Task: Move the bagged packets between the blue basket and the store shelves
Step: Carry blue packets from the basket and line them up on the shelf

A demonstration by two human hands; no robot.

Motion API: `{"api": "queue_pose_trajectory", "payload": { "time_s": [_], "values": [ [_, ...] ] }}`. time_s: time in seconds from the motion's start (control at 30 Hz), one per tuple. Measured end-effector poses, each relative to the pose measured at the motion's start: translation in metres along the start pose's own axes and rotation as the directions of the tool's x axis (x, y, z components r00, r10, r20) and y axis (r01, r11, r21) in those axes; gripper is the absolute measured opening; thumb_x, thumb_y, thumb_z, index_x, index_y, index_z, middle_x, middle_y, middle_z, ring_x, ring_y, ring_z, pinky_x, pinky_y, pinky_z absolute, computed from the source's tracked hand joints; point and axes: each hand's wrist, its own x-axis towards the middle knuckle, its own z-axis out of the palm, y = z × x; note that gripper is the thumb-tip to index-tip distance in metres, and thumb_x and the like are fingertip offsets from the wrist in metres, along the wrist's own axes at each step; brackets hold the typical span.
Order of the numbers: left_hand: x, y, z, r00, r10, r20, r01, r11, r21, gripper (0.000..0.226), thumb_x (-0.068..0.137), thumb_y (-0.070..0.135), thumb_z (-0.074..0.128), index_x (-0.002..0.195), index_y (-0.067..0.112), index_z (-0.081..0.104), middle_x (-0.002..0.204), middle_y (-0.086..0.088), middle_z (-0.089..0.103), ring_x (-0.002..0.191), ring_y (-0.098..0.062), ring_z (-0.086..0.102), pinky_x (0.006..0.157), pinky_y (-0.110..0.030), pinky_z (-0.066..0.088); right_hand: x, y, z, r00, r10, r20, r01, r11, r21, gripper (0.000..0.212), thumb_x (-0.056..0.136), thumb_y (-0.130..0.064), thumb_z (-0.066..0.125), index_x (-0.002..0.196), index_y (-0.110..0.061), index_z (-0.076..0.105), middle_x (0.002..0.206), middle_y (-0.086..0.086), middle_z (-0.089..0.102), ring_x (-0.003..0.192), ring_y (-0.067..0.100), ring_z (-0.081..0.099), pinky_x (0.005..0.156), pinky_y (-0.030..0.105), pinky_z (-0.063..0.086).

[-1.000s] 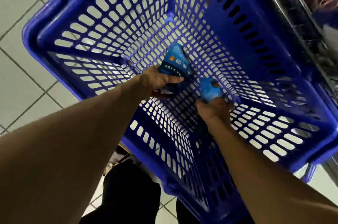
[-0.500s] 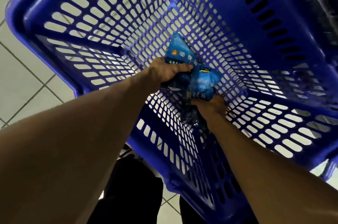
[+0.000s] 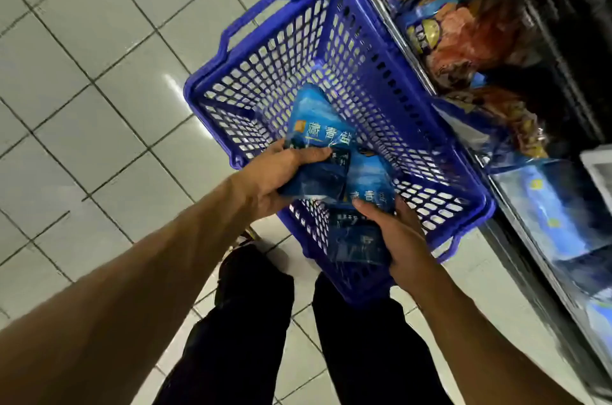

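The left hand (image 3: 281, 176) grips one blue packet (image 3: 318, 129) by its lower half, above the blue basket (image 3: 371, 80); the right hand (image 3: 394, 232) clasps a second packet (image 3: 361, 229) over the basket's near rim. Both look light, soft and slick, so pinching the flat edges seems safest; the shelves (image 3: 496, 73) stand right

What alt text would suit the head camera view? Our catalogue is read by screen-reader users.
A person's left hand and right hand each grip a glossy blue bagged packet above a perforated blue plastic basket on a pale tiled floor. Dark store shelves of bagged goods stand beside it.
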Motion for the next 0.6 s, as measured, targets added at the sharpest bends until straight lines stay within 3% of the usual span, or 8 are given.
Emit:
{"api": "queue_pose_trajectory", "payload": {
  "time_s": [0.1,0.27,0.37,0.43,0.5,0.6],
  "values": [
    [-0.076,0.003,0.008,1.0,-0.009,0.005,0.009,0.999,-0.031,0.03,0.087,0.0,0.065,0.116,0.003,0.07,0.105,-0.015,0.076,0.076,-0.024,0.076,0.064,-0.037,0.064,-0.067,-0.019,-0.005,0.997,-0.063,0.05,0.059,0.995,0.078,0.06,0.066,-0.035,0.089,0.122,-0.033,0.068,0.117,-0.001,0.075,0.107,0.028,0.072,0.09,0.051,0.059],
    [-0.21,0.007,0.021,1.0,-0.008,0.024,0.01,0.997,-0.071,0.045,0.074,0.002,0.074,0.118,0.009,0.072,0.114,-0.017,0.075,0.087,-0.03,0.076,0.077,-0.047,0.063,-0.187,-0.053,-0.013,0.99,-0.096,0.104,0.08,0.986,0.143,0.059,0.077,-0.011,0.081,0.13,-0.03,0.064,0.119,0.0,0.074,0.107,0.027,0.072,0.086,0.05,0.06],
    [-0.288,0.012,0.036,0.999,0.021,0.034,-0.019,0.998,-0.059,0.044,0.069,-0.001,0.081,0.111,0.014,0.077,0.113,-0.016,0.075,0.091,-0.029,0.076,0.071,-0.039,0.062,-0.262,-0.074,-0.018,0.98,-0.122,0.157,0.093,0.979,0.182,0.067,0.067,-0.014,0.085,0.129,-0.029,0.064,0.118,0.001,0.075,0.106,0.026,0.073,0.08,0.046,0.061],
    [-0.335,0.017,0.049,0.999,0.039,0.018,-0.038,0.999,-0.038,0.055,0.071,-0.004,0.079,0.123,0.011,0.069,0.114,-0.015,0.075,0.093,-0.029,0.076,0.071,-0.037,0.062,-0.308,-0.087,-0.02,0.969,-0.164,0.183,0.131,0.975,0.18,0.071,0.062,-0.017,0.089,0.128,-0.03,0.065,0.119,0.0,0.074,0.106,0.024,0.073,0.079,0.042,0.061],
    [-0.379,0.022,0.066,0.998,0.057,-0.003,-0.057,0.998,-0.021,0.063,0.07,-0.003,0.075,0.13,0.008,0.062,0.115,-0.015,0.075,0.092,-0.029,0.076,0.07,-0.037,0.062,-0.35,-0.099,-0.023,0.96,-0.203,0.195,0.17,0.97,0.173,0.066,0.064,-0.019,0.089,0.125,-0.03,0.066,0.12,0.001,0.074,0.108,0.025,0.072,0.086,0.046,0.06],
    [-0.435,0.03,0.095,0.993,0.114,-0.031,-0.112,0.993,0.033,0.056,0.066,-0.001,0.076,0.12,0.013,0.066,0.106,-0.012,0.078,0.085,-0.027,0.077,0.063,-0.035,0.061,-0.403,-0.121,-0.029,0.945,-0.257,0.2,0.218,0.956,0.199,0.065,0.063,-0.028,0.088,0.124,-0.032,0.066,0.123,0.001,0.073,0.113,0.027,0.07,0.099,0.056,0.054]
  ]
}}
